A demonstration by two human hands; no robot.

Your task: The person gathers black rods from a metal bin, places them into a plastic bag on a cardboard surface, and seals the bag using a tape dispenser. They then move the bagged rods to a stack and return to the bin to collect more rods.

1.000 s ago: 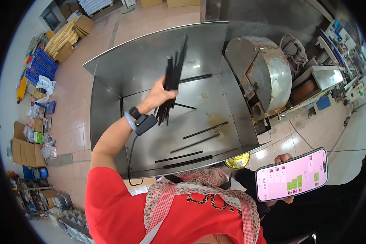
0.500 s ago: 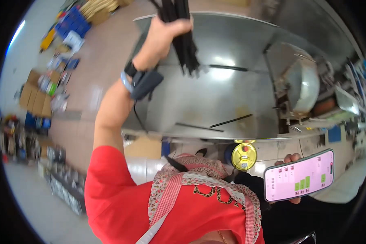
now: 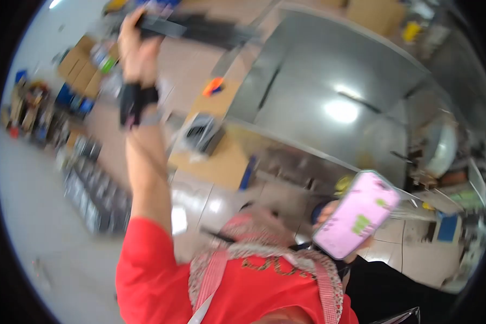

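My left hand point(image 3: 138, 51) is raised at the upper left, closed around a bundle of long black strips point(image 3: 213, 33). The bundle is smeared by motion and points to the right, past the left edge of the metal table point(image 3: 308, 59). A dark band and a dark box-like device point(image 3: 137, 103) sit at my left wrist. In front of my chest, at the right, a phone point(image 3: 356, 216) with a lit pink screen is gripped by my right hand point(image 3: 327, 211); only parts of that hand show beside it. Loose black strips point(image 3: 359, 100) lie on the table.
A round metal drum-like part point(image 3: 441, 146) stands at the table's right end. Left of the table are a cardboard sheet point(image 3: 213, 164) and a plastic-wrapped dark item point(image 3: 202, 132). Farther left are an open carton point(image 3: 82, 67) and wrapped dark goods point(image 3: 94, 194) on the floor.
My left hand has swung left with the strips, from over the table to beyond its left edge. The view has turned left. The phone has come closer to my body and tilted.
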